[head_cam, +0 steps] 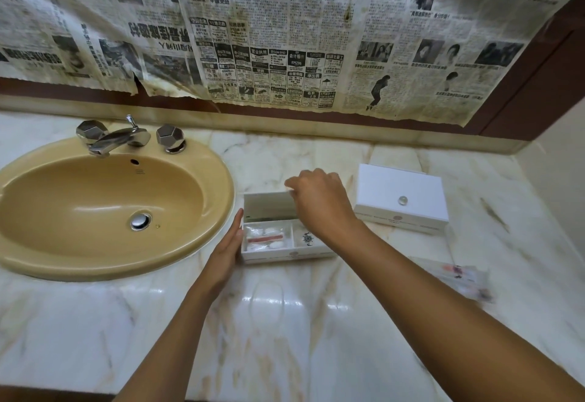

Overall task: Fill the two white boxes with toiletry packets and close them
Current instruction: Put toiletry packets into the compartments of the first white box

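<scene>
Open box [286,248] beside the sink [202,161], packets [266,238] inside — left hand [229,243] flat against its side, likely steadying it, right hand [319,202] pinching the raised lid [269,207] to shut it — second box [400,197] already closed.

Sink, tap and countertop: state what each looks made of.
Sink: glazed ceramic by the look, mustard yellow, with smooth, soft highlights. Tap: polished metal, probably chrome-plated, with mirror-like reflections on its faceted knobs. Countertop: polished marble or a marble-look stone, cream with brown veins and glossy light reflections; real or imitation cannot be told.
</scene>
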Available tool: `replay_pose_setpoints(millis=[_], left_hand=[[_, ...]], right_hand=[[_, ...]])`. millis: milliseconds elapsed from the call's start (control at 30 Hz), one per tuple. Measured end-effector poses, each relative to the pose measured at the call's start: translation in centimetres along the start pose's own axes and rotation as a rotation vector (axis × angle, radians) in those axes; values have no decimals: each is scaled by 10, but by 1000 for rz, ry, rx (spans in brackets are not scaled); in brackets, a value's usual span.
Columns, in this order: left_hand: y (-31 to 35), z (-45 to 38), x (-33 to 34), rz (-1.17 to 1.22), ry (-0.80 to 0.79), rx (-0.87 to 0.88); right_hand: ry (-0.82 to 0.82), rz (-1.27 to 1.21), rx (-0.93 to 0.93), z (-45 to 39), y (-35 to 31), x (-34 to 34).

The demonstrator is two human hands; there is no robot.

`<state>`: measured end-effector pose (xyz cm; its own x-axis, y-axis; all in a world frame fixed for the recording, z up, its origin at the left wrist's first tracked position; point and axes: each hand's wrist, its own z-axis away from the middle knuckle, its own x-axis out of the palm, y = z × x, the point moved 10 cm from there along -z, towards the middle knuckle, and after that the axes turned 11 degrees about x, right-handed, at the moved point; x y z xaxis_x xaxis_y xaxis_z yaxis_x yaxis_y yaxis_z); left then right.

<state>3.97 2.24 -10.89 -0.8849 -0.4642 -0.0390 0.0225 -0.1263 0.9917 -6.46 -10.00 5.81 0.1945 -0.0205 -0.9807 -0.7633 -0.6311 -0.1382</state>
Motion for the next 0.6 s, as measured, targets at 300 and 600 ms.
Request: replay_pose_setpoints(millis=[300,600], left_hand=[[5,2,6,45,21,-35],[5,3,2,25,47,-13]], right_hand=[[-171,-69,-37,43,6,51],[-247,-199,48,48,27,69]])
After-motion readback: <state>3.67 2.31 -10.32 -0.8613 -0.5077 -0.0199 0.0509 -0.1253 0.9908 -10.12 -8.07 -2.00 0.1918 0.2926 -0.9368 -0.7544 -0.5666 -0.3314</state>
